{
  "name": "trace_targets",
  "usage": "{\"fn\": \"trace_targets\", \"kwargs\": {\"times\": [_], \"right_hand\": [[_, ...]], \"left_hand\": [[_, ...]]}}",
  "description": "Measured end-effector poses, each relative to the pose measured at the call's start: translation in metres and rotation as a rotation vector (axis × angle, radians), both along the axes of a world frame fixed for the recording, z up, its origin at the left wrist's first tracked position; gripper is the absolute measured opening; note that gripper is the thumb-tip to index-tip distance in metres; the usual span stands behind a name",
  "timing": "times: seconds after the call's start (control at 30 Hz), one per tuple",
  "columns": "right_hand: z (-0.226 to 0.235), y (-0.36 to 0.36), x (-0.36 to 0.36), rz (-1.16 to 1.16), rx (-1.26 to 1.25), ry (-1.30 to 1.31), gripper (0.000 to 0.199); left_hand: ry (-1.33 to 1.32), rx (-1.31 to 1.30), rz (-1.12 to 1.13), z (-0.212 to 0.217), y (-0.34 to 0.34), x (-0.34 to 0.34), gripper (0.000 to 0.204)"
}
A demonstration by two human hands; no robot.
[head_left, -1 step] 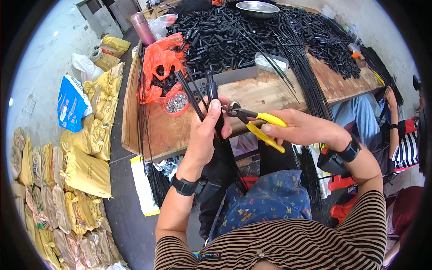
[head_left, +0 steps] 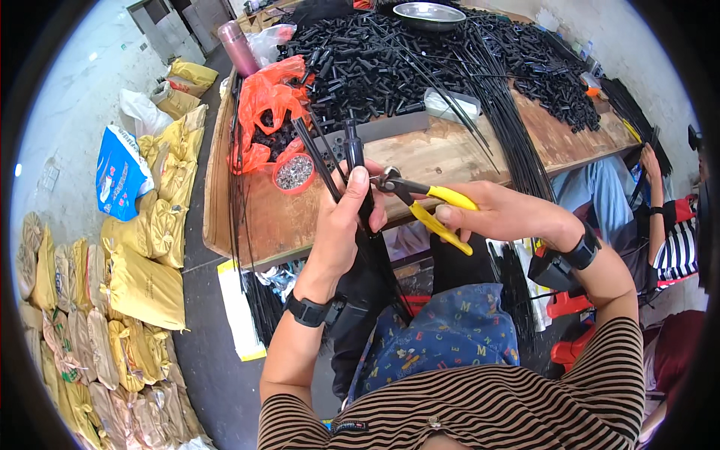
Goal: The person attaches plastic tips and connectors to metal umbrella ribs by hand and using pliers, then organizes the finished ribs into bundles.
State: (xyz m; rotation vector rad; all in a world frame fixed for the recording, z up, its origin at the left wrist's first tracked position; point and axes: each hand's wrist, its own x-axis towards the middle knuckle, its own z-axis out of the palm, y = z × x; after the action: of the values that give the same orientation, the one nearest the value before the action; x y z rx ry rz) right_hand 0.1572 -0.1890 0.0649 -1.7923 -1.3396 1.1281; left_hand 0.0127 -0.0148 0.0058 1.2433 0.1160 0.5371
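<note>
My left hand (head_left: 339,221) is closed around a glossy black tube (head_left: 353,142) and several thin black rods (head_left: 321,163), which stick up past its thumb. Their lower ends run down toward my lap. In my right hand (head_left: 510,214) is a pair of end-cutting pincers (head_left: 427,217) with yellow handles. The dark head of the pincers is beside my left thumb, close to the tube; whether the jaws grip anything is too small to tell. Just left of the hands, a red bowl (head_left: 276,180) of small shiny metal pieces stands on the wooden table (head_left: 390,157).
Black tubular parts (head_left: 375,67) heap the table's far side, with a metal basin (head_left: 429,16), long black rods (head_left: 517,142) and a white tray (head_left: 452,105). An orange plastic bag (head_left: 270,94) and pink flask (head_left: 238,49) stand left. Yellow sacks (head_left: 146,277) line the floor; a co-worker's arm (head_left: 655,180) is right.
</note>
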Motion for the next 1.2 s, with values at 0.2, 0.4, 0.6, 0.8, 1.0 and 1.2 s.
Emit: {"fn": "trace_targets", "kwargs": {"times": [0.2,0.4,0.6,0.8,1.0,1.2], "right_hand": [[0.001,0.002,0.007,0.026,0.033,-0.037,0.044],[0.001,0.002,0.004,0.014,0.091,-0.181,0.042],[-0.001,0.003,0.008,-0.002,0.03,-0.174,0.039],[-0.011,0.0,0.001,-0.024,-0.028,0.331,0.041],[0.002,-0.003,-0.016,-0.148,0.142,-0.326,0.061],[-0.015,-0.005,0.0,-0.061,0.741,-0.992,0.055]], "left_hand": [[-0.02,-0.025,-0.036,0.0,-0.001,0.001,0.03],[-0.019,-0.038,0.034,0.003,-0.006,0.003,0.03],[-0.012,-0.02,0.014,0.001,-0.004,0.004,0.027],[-0.044,-0.164,-0.072,0.002,-0.001,0.003,0.029],[-0.038,-0.175,-0.021,0.0,-0.002,0.002,0.03],[-0.028,-0.113,-0.019,0.0,0.004,0.001,0.039]]}}
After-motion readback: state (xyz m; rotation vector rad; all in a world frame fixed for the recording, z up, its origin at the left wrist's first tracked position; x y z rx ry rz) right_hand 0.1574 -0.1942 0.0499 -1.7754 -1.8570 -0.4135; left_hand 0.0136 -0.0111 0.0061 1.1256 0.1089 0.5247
